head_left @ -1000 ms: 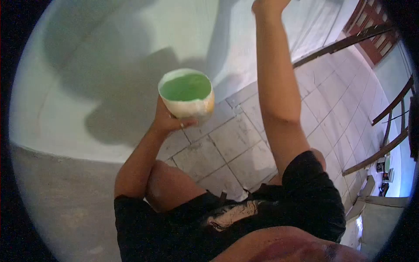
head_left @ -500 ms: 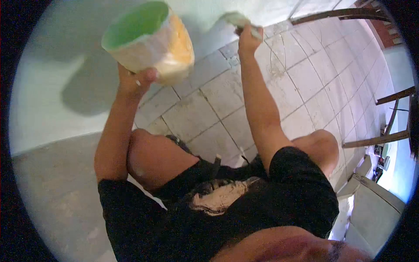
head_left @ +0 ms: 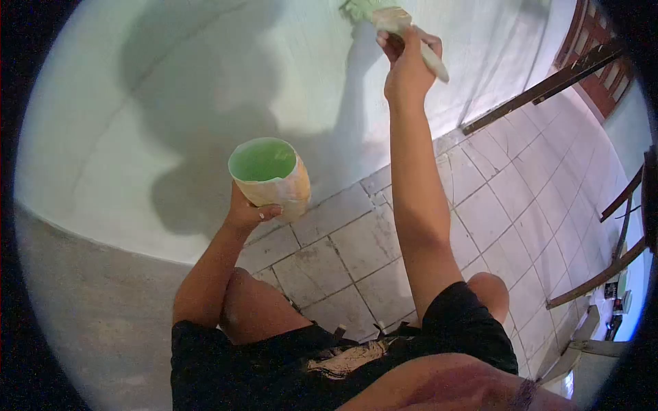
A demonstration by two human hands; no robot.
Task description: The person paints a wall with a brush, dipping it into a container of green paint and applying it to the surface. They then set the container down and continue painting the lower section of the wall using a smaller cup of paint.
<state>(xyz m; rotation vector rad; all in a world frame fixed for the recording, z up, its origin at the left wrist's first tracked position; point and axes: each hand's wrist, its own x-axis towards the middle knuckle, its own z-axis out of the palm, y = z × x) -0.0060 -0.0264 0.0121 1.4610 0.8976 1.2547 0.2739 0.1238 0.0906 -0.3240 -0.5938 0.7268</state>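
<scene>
My left hand (head_left: 248,211) grips a cut-down plastic paint container (head_left: 296,192) from below and the side. Its outside is smeared white and yellow-orange, and green paint (head_left: 264,164) shows inside. Up at the wall (head_left: 322,75), my right hand (head_left: 415,58) is closed round a paintbrush (head_left: 392,19), whose pale handle sticks out below the fist. The bristle end meets the wall beside a wet-looking pale green patch (head_left: 358,8) at the top of the view. Some of the bristles cannot be made out.
Worn floor tiles (head_left: 363,240) run along the wall's foot. A dark wooden beam (head_left: 541,89) leans at the upper right, and a wooden frame (head_left: 596,277) stands at the right edge. Bare grey concrete (head_left: 96,301) lies to the left. Shadows fall across the wall.
The paintbrush has gone up to the wall in my right hand. My left hand has lowered the paint container toward me. The view has tilted up, showing more wall.
</scene>
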